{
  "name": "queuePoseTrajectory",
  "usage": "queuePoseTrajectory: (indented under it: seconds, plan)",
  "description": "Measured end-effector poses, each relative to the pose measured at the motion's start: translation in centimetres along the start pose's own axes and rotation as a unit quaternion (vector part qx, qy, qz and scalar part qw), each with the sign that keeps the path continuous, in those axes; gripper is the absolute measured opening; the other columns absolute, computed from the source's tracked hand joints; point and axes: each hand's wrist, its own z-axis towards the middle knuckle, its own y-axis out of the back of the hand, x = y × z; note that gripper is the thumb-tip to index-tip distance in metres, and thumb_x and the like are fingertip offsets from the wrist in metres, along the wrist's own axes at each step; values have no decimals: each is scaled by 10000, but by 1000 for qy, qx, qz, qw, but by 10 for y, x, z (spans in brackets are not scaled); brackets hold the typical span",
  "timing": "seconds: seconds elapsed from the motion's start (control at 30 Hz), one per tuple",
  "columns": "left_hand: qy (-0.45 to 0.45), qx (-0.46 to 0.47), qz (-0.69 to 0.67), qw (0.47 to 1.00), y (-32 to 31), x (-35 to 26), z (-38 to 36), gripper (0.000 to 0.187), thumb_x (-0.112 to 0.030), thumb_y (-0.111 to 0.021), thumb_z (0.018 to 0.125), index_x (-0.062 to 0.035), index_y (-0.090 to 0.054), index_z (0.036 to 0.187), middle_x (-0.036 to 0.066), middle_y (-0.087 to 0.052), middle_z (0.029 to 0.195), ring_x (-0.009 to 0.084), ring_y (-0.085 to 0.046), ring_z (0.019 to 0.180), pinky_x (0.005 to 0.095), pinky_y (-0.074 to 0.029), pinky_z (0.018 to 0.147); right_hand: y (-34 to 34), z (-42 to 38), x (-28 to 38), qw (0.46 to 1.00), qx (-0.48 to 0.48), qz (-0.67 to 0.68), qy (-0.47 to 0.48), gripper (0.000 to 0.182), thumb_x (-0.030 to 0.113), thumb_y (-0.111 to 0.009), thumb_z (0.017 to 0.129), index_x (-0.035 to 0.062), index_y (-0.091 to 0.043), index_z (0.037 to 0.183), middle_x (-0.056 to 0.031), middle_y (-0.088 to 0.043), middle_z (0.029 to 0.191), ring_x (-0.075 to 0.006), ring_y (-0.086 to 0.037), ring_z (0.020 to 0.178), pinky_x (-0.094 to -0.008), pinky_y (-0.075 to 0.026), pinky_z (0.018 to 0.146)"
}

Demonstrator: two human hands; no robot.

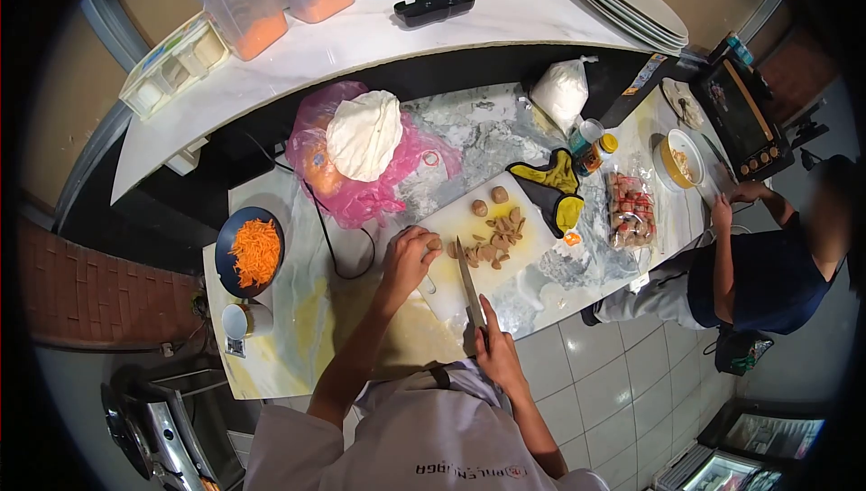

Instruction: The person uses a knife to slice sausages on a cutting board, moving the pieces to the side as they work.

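Observation:
My right hand is closed round the dark handle of a kitchen knife. The blade points away from me over a white cutting board. At the board's left edge my left hand pinches a brown meatball, just left of the blade tip. Cut brown meatball slices lie in a loose pile to the right of the blade. Whole meatballs sit at the board's far side. A sealed pack of meatballs lies further right on the counter.
A dark plate of shredded carrot and a white cup stand left. Behind the board are a pink plastic bag, a black-and-yellow cloth item and a bag of white powder. A co-worker stands right, near a bowl.

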Motion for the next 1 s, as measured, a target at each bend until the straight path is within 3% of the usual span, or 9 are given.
queuePoseTrajectory:
  seconds: [0.1,0.2,0.4,0.57,0.67,0.87,1.0]
  plan:
    - [10,-9,27,1000,3,-9,-12,279,-12,-815,755,-38,-721,1017,119,-701,964,347,-677,915,437,-541,818,7,-5,10,1000,13,-19,9,776,38,-582,961,158,-239,1647,-299,-629,730,-534,-621,702,-555,-487,662]
    - [10,-4,-16,1000,2,-20,-29,274,6,-806,757,-34,-715,1013,121,-702,958,340,-676,895,438,-540,808,6,-11,8,998,9,-63,29,827,-7,-603,939,180,-236,1656,-223,-597,659,-421,-572,573,-447,-488,614]
    - [39,21,-71,997,-9,-40,-48,208,24,-780,809,-5,-735,1010,117,-729,999,321,-698,921,397,-557,833,3,-23,-10,988,48,-144,39,894,-50,-582,910,180,-173,1672,-262,-623,720,-474,-614,641,-527,-491,662]
    - [15,-11,-55,998,-23,-49,-48,178,-27,-767,849,3,-765,1024,131,-738,1035,336,-698,919,395,-561,829,4,-25,-8,993,41,-97,47,890,-59,-560,914,154,-151,1675,-279,-630,749,-480,-615,655,-537,-480,668]
    - [25,-34,-44,998,-36,-50,-58,250,-53,-765,870,-23,-771,1119,141,-736,1066,330,-679,962,416,-539,860,3,-25,-9,993,43,-104,35,902,-79,-557,897,145,-158,1674,-274,-633,767,-471,-620,667,-532,-484,679]
    - [-14,55,210,976,-24,-77,-74,443,-86,-635,952,16,-621,1382,181,-576,1258,352,-525,1165,461,-440,991,2,-27,-9,989,54,-137,15,968,-118,-565,832,156,-177,1676,-265,-658,882,-439,-648,734,-515,-500,706]
    - [-1,85,235,968,-24,-78,-82,550,-42,-593,908,13,-557,1454,164,-542,1262,340,-490,1200,469,-404,989,5,-32,-4,987,46,-151,42,999,-124,-579,810,182,-187,1677,-251,-671,948,-434,-656,771,-510,-516,726]
